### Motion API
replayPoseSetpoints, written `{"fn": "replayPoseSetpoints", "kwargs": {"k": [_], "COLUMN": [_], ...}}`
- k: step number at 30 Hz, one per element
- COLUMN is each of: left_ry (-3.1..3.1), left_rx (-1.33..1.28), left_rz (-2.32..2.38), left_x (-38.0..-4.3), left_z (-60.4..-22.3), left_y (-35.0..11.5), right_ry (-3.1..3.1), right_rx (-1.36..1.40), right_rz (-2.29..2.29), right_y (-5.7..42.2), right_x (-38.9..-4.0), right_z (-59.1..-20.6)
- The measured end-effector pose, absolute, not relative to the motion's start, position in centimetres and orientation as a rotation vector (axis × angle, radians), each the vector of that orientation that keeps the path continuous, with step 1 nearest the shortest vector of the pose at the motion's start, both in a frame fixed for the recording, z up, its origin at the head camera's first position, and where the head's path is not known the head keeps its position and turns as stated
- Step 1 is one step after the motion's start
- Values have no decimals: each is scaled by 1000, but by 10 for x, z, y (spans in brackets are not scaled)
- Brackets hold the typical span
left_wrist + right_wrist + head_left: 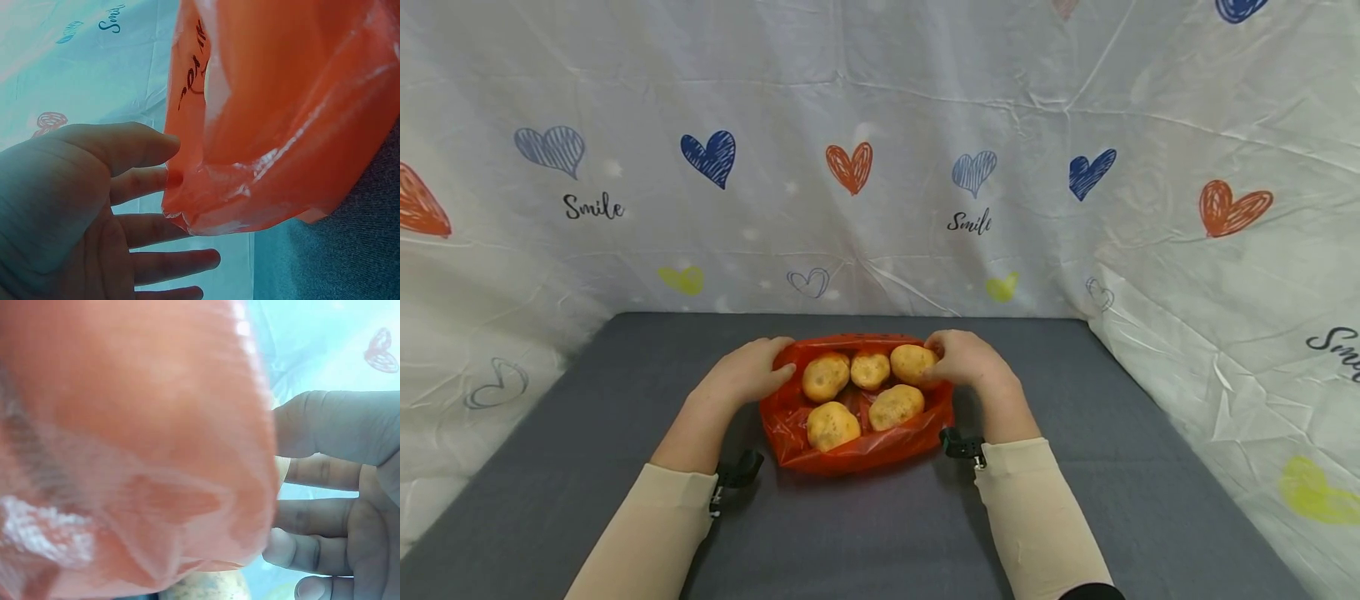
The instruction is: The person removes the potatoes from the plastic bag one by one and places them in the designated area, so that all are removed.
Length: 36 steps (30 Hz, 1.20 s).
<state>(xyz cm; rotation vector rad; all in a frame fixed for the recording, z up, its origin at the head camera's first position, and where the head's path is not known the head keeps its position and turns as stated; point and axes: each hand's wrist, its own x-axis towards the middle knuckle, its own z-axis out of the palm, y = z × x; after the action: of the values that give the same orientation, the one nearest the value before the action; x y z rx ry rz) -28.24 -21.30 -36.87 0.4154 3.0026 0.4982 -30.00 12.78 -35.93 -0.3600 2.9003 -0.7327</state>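
A red plastic bag (850, 458) lies on the table with its mouth spread, and several potatoes (897, 407) sit inside. At the bag's left side, my left hand (748, 368) pinches the rim, thumb on the inner side and fingers outside. In the left wrist view the index finger passes behind the red film (281, 175), while the lower fingers extend straight. My right hand (967, 358) holds the far right rim, its thumb overlapping the top right potato (912, 363). The right wrist view has the film (156, 456) covering much of that hand's fingertips.
A dark grey cloth (865, 533) covers the table around the bag. Behind and along both sides hangs a white sheet (895, 67) printed with hearts and "Smile". Dark straps (961, 444) circle both wrists, over cream sleeves (1037, 508).
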Motion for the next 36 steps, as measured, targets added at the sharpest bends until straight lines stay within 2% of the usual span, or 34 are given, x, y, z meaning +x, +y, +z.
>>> {"fn": "replayPoseSetpoints", "kwargs": {"k": [11,18,36], "left_ry": [3015,3000,2997], "left_rx": [425,445,437], "left_rz": [501,492,477], "left_x": [-282,-283,-285], "left_z": [-368,-367,-371], "left_y": [-211,-211,-214], "right_ry": [2820,2713,2754], "right_rx": [-445,-402,-411], "right_rz": [-931,-1164,-1335], "right_y": [139,154,203], "right_x": [-293,-291,-294], "right_z": [-348,-345,-341]}}
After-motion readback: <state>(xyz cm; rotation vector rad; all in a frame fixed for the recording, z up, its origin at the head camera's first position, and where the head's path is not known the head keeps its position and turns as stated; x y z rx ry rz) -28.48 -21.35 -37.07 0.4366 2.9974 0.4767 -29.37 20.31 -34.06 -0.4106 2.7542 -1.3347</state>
